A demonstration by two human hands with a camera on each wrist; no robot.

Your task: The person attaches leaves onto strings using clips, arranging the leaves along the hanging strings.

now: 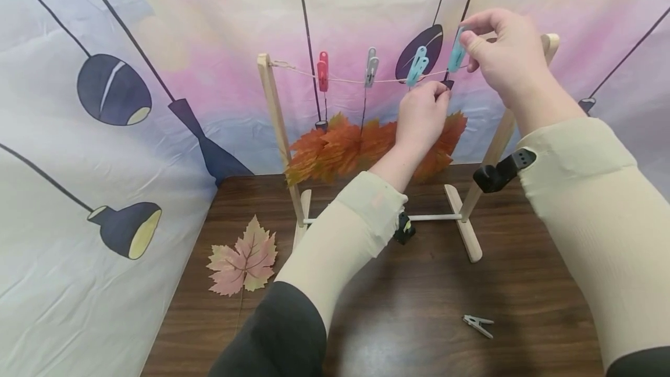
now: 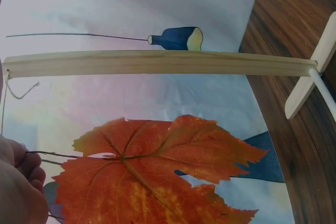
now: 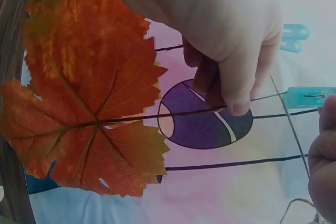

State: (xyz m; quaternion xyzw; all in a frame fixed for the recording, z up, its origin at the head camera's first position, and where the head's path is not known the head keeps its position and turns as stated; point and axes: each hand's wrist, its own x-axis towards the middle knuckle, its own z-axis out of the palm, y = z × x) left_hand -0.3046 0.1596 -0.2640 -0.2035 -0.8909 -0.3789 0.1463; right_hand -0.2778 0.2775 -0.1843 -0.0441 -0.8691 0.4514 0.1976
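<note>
My left hand [image 1: 423, 115] pinches the thin stem [image 3: 184, 113] of an orange maple leaf [image 2: 157, 171], just below the line. Between thumb and fingers, my right hand [image 1: 508, 54] holds a light blue clothespin [image 1: 457, 54] at the string [image 1: 345, 81]. In the right wrist view the stem's tip reaches the nose of that clothespin where the string crosses. Left along the string sit another light blue clothespin [image 1: 417, 67], a grey clothespin [image 1: 371, 67] and a red clothespin [image 1: 323, 72]. Orange leaves [image 1: 340, 147] hang below, partly hidden by my left hand and forearm.
The string spans a wooden frame with a left post [image 1: 274, 109] and a right post [image 1: 499, 138]. On the brown table [image 1: 419, 319] lie a pinkish maple leaf [image 1: 246, 258] at left and a grey clothespin [image 1: 478, 326] in front. A printed cloth [image 1: 199, 10] hangs behind.
</note>
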